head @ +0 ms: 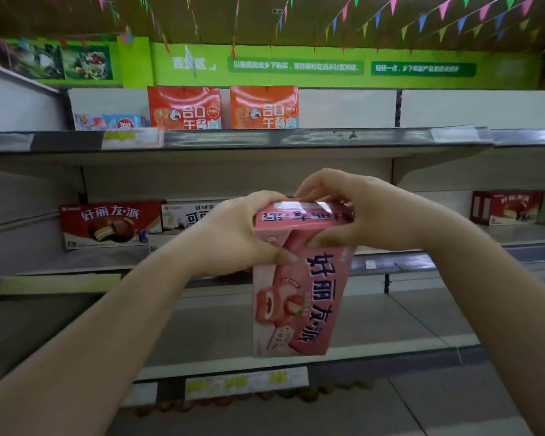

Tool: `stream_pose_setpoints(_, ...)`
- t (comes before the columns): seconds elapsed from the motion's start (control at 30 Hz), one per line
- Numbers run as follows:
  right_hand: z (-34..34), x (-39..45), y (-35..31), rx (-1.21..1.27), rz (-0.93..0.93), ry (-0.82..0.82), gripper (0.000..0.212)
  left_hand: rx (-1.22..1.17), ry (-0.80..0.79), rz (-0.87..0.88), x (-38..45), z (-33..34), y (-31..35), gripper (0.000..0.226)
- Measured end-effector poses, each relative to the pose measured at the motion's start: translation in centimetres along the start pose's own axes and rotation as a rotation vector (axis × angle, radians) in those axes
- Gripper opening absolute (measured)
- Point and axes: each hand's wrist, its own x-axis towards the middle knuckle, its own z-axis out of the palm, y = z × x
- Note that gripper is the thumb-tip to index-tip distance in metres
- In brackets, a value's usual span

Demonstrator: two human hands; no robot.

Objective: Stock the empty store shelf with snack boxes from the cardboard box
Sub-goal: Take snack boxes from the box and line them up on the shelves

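A pink snack box (299, 297) hangs upright in front of the shelves, long side vertical, held at its top end by both hands. My left hand (233, 231) grips the top left corner, thumb on the front face. My right hand (353, 209) curls over the top right corner, fingers on the top edge. Behind the box runs the middle shelf (422, 262), and below it a bare lower shelf (375, 328). The cardboard box is out of view.
A red snack box (110, 223) and a white one (186, 214) stand on the middle shelf at left. Another red box (507, 207) stands at far right. Two orange boxes (184, 107) sit on the top shelf (265, 138). Price tags (246, 382) line the lower shelf edge.
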Motion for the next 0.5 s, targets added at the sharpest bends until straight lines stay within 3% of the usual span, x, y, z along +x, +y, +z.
stream_pose_setpoints(0.07, 1.3, -0.6, 1.5, 0.08, 0.059, 0.181, 0.071, -0.185, 0.07, -0.08, -0.2, -0.1, -1.4, 0.063)
stream_pose_setpoints(0.13, 3.1, -1.7, 3.3, 0.213, 0.181, 0.274, 0.102, -0.504, 0.178, -0.188, -0.6, -0.3, -3.0, 0.067)
stream_pose_setpoints(0.2, 4.9, -3.0, 5.1, 0.417, 0.346, 0.34, 0.115, -0.85, 0.304, -0.279, -0.8, 0.0, -4.5, 0.066)
stream_pose_setpoints(0.27, 6.8, -3.9, 6.5, 0.747, 0.483, 0.355, 0.109, -1.18, 0.384, -0.327, -0.9, 1.1, -5.5, 0.049)
stream_pose_setpoints(0.33, 8.2, -4.5, 7.7, 1.047, 0.52, 0.284, 0.088, -1.402, 0.431, -0.379, -0.8, 2.7, -5.9, 0.038)
stream_pose_setpoints(0.4, 8.6, -4.7, 8.4, 1.233, 0.501, 0.286, 0.081, -1.479, 0.428, -0.414, -0.4, 4.5, -5.8, 0.04)
stream_pose_setpoints(0.5, 7.7, -4.8, 9.2, 1.307, 0.484, 0.427, 0.059, -1.482, 0.391, -0.444, 0.5, 6.7, -5.2, 0.047)
